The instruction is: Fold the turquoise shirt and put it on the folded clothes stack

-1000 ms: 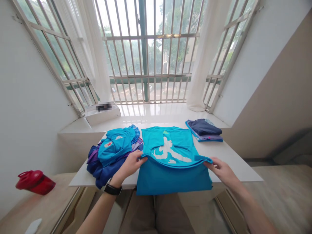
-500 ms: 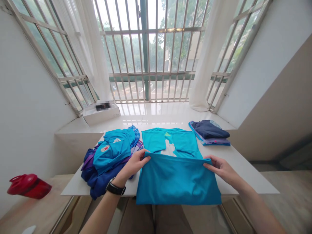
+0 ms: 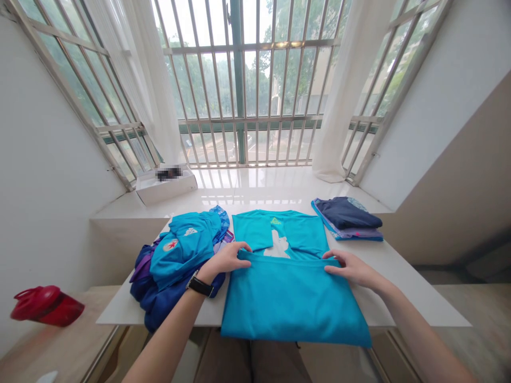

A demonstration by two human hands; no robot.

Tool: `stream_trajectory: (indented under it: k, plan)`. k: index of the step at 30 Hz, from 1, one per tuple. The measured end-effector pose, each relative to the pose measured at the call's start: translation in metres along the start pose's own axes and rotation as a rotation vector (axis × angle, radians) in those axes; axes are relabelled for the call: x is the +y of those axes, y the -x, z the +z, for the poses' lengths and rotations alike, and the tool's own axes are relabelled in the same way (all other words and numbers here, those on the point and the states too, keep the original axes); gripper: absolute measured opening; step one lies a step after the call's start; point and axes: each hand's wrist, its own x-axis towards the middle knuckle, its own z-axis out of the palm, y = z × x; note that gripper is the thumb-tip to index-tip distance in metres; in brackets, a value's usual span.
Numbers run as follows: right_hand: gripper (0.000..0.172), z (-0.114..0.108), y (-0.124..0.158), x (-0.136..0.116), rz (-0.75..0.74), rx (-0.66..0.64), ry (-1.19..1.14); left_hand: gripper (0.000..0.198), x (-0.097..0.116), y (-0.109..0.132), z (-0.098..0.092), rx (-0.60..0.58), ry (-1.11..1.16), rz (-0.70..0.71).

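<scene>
A turquoise T-shirt (image 3: 295, 303) lies in front of me, its lower part folded up over the body and its near end hanging past the table edge. A white print and a small yellow-green logo show on its upper part. My left hand (image 3: 229, 258) rests at the left end of the folded edge, thumb and fingers apart, touching the cloth. At the right end, my right hand (image 3: 347, 267) touches the same edge, its thumb and fingers also parted. Left of the shirt is a loose heap of blue and purple clothes (image 3: 181, 250).
Folded clothes (image 3: 347, 215) are stacked at the back right of the white table (image 3: 415, 298). A white box (image 3: 167, 189) stands on the windowsill (image 3: 255, 186) behind. Low on the left is a red bottle (image 3: 48, 306). Barred windows and curtains surround the sill.
Both hands have moved inward along the folded edge, and their pinch on it has loosened. The folded edge now lies flatter on the shirt.
</scene>
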Motion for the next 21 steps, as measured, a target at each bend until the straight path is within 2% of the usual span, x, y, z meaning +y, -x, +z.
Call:
stream_trajectory:
  k: [5,9,11,13,18,21]
  plan:
    - [0.046,-0.007,-0.005,-0.022,-0.076,-0.133,0.004,0.036,0.003,-0.017,-0.009,-0.148,-0.111,0.003]
    - [0.039,-0.018,0.007,-0.039,-0.194,-0.208,-0.057,0.029,0.006,-0.014,-0.016,-0.203,0.065,0.183]
    - [0.038,-0.026,0.014,-0.044,-0.230,-0.194,-0.124,0.028,0.006,-0.009,-0.021,-0.181,0.174,0.240]
    - [0.039,-0.032,0.014,-0.043,-0.233,-0.147,-0.166,0.028,0.002,-0.007,-0.023,-0.124,0.194,0.228]
    - [0.052,-0.021,-0.012,-0.024,-0.145,-0.028,-0.114,0.044,-0.015,-0.012,-0.014,-0.016,-0.093,0.065]
    - [0.052,-0.009,-0.024,-0.008,-0.107,0.039,-0.064,0.044,-0.019,-0.013,-0.007,0.016,-0.160,0.048]
